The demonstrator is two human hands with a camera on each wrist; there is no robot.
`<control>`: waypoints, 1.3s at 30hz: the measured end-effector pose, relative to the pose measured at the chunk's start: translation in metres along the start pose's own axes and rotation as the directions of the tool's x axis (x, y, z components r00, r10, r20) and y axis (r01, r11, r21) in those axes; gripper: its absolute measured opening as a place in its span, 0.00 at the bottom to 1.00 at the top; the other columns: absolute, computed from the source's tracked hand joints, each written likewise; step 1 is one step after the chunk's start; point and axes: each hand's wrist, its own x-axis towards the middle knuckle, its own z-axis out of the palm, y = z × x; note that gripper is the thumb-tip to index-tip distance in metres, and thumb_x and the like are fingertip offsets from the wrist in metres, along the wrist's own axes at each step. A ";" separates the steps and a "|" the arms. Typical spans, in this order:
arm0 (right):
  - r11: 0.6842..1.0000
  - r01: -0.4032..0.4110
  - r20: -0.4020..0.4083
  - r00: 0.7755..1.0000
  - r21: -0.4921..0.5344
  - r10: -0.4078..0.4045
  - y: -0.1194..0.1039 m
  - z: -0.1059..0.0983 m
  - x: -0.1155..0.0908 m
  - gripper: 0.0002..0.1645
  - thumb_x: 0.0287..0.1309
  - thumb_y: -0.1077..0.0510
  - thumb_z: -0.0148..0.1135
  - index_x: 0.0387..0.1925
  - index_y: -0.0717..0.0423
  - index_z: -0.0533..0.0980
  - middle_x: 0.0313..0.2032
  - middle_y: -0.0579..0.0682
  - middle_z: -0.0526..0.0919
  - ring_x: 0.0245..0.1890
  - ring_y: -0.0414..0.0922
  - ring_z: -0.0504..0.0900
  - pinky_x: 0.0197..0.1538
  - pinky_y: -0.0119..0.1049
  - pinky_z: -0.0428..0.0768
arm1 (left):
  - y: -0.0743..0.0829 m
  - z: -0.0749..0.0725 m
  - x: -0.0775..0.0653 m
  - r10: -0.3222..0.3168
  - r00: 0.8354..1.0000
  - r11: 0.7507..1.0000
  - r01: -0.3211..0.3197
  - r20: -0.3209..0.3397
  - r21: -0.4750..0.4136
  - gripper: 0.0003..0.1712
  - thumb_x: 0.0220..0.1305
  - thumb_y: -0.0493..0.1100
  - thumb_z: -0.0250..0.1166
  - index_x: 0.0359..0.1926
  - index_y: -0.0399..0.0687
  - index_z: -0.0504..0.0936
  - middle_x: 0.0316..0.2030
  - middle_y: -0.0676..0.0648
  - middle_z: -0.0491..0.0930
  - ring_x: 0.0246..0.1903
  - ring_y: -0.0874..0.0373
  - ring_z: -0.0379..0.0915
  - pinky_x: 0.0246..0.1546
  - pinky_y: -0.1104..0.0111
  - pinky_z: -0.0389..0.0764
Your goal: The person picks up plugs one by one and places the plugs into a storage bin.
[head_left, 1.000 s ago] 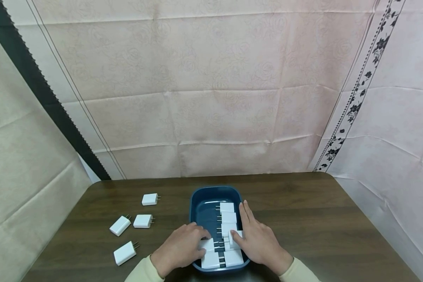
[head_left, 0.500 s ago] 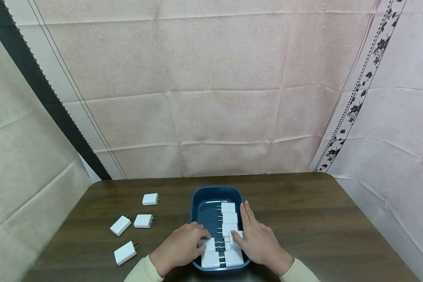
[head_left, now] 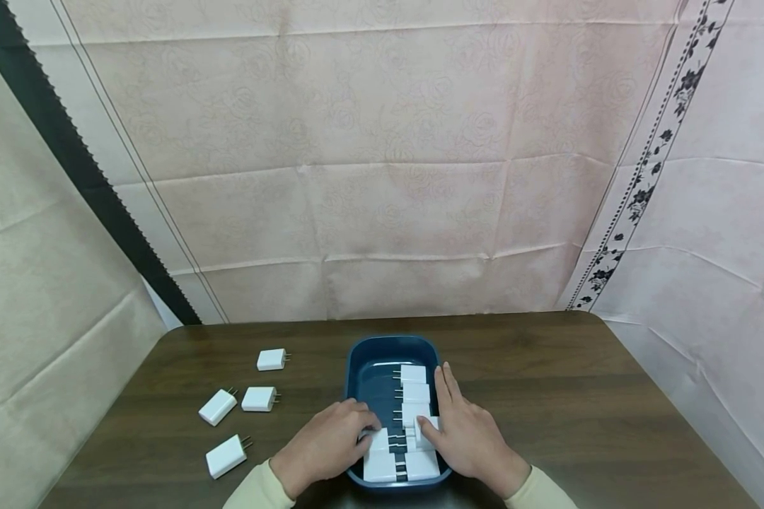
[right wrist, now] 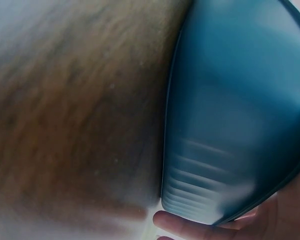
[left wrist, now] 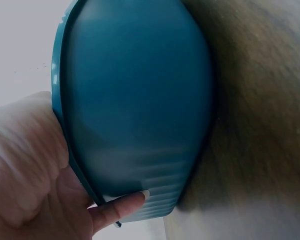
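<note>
A dark blue tray (head_left: 371, 364) stands on the table with several white plug chargers (head_left: 379, 467) inside, in two columns with their prongs facing. My left hand (head_left: 329, 441) reaches over the tray's left rim, its thumb and forefinger pinching a charger (head_left: 378, 439) in the left column. Along the right rim lies my right hand (head_left: 470, 433), fingers straight and its thumb touching a tilted charger (head_left: 421, 430). In the left wrist view a finger of the left hand (left wrist: 45, 175) lies along the tray's outer wall (left wrist: 140, 90). Chargers are hidden in both wrist views.
Several more white chargers, such as one charger (head_left: 226, 457) and another charger (head_left: 271, 360), lie loose on the brown wooden table (head_left: 547, 396) left of the tray. Pale patterned cloth (head_left: 382, 170) hangs behind the table's far edge.
The left thumb and the pinched charger have shifted slightly away from the tray's near end. The right hand stays almost where it was. The loose chargers have not moved.
</note>
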 end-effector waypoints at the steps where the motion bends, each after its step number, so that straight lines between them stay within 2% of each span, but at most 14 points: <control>1: 1.000 0.000 0.000 1.000 0.001 0.000 0.000 0.000 0.000 0.53 0.62 0.33 0.50 0.75 0.59 0.45 0.75 0.59 0.44 0.60 0.57 0.72 0.52 0.54 0.76 | 0.000 0.000 0.000 0.001 1.000 1.000 -0.001 -0.001 0.001 0.10 0.64 0.44 0.60 0.42 0.54 0.86 0.39 0.57 0.83 0.36 0.67 0.71 0.42 0.68 0.79; 11: 1.000 0.006 -0.014 1.000 0.006 -0.006 0.001 0.001 0.000 0.53 0.61 0.33 0.50 0.75 0.59 0.46 0.75 0.60 0.45 0.60 0.57 0.73 0.52 0.55 0.76 | 0.000 -0.001 -0.001 0.006 1.000 0.998 -0.007 0.011 0.061 0.11 0.64 0.47 0.60 0.44 0.57 0.86 0.40 0.57 0.83 0.35 0.66 0.71 0.42 0.67 0.79; 23: 1.000 0.015 -0.031 0.999 0.004 -0.015 0.002 0.002 0.000 0.53 0.62 0.34 0.50 0.75 0.60 0.46 0.75 0.60 0.45 0.60 0.57 0.72 0.49 0.52 0.78 | -0.005 -0.010 -0.003 0.065 0.998 0.987 -0.062 -0.018 0.146 0.12 0.62 0.48 0.63 0.46 0.58 0.85 0.43 0.56 0.83 0.37 0.65 0.72 0.41 0.66 0.79; 30: 1.000 0.015 -0.028 1.000 -0.003 -0.015 0.001 0.001 -0.001 0.53 0.62 0.34 0.50 0.75 0.60 0.46 0.75 0.60 0.45 0.59 0.56 0.73 0.48 0.52 0.79 | -0.006 -0.015 -0.004 0.050 0.998 0.988 -0.045 -0.035 0.150 0.13 0.62 0.49 0.63 0.47 0.58 0.85 0.44 0.56 0.82 0.38 0.65 0.72 0.43 0.65 0.79; 39: 1.000 0.010 -0.023 1.000 -0.002 -0.010 0.001 0.001 0.000 0.53 0.61 0.34 0.50 0.75 0.60 0.45 0.75 0.60 0.45 0.60 0.57 0.72 0.49 0.53 0.78 | -0.008 -0.024 -0.009 0.040 0.994 0.990 -0.025 -0.103 0.142 0.19 0.64 0.49 0.60 0.54 0.53 0.81 0.51 0.52 0.81 0.48 0.60 0.75 0.49 0.61 0.78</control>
